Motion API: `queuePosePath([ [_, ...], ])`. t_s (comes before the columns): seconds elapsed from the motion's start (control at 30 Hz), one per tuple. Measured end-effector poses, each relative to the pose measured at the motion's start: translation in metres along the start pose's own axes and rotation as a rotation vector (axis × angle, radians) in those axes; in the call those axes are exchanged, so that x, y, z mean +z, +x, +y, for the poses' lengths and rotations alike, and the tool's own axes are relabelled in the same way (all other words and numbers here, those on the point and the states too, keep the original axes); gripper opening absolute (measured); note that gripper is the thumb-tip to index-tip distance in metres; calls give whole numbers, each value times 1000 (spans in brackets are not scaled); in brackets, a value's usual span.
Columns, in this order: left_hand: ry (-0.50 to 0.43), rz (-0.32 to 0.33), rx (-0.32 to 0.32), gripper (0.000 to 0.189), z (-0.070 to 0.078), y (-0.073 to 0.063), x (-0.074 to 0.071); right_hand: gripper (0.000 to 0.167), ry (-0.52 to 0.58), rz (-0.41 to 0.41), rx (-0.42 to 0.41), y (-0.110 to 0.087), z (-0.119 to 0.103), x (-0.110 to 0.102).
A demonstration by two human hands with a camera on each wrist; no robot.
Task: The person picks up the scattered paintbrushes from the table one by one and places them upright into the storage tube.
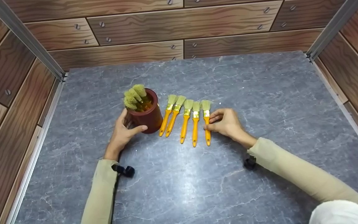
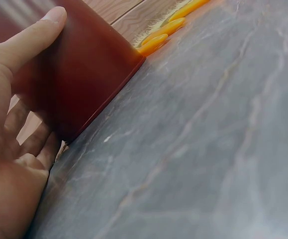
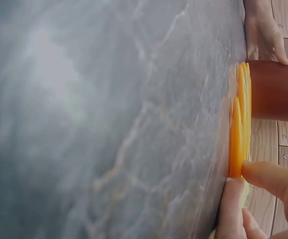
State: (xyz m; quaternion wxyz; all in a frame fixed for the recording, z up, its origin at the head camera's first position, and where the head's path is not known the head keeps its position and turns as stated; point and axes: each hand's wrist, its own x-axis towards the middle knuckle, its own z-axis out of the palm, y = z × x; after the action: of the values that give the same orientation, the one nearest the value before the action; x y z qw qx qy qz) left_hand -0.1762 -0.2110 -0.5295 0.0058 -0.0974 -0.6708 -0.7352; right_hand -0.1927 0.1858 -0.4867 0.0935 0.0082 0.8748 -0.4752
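Observation:
A reddish-brown cup (image 1: 146, 119) stands upright on the table, several paintbrushes (image 1: 135, 95) in it with bristles up. My left hand (image 1: 122, 133) holds the cup low on its near left side, the thumb across its front. In the left wrist view the cup's base (image 2: 104, 99) meets the table. To the right of the cup lies a row of brushes with orange handles and pale bristles, such as one by the cup (image 1: 165, 119). My right hand (image 1: 227, 124) pinches the handle of the rightmost paintbrush (image 1: 208, 133) between thumb and fingers.
The grey marbled table (image 1: 179, 180) reaches back to a wood-patterned wall (image 1: 182, 23). Similar panels with metal corner posts (image 1: 26, 40) close in the left and right sides. A white rounded thing (image 1: 343, 213) shows at the lower right corner.

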Motion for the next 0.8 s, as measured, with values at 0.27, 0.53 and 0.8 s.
queuePosePath([
  [0.27,-3,-19,6,102,-1,0,0,39,7,5,-1,-1,0,0],
  [0.53,1,-10,5,103,0,0,-1,39,21,1,6,-1,1,0],
  [0.8,2,-8,4,102,0,0,0,38,8,-15,47,0,0,1],
])
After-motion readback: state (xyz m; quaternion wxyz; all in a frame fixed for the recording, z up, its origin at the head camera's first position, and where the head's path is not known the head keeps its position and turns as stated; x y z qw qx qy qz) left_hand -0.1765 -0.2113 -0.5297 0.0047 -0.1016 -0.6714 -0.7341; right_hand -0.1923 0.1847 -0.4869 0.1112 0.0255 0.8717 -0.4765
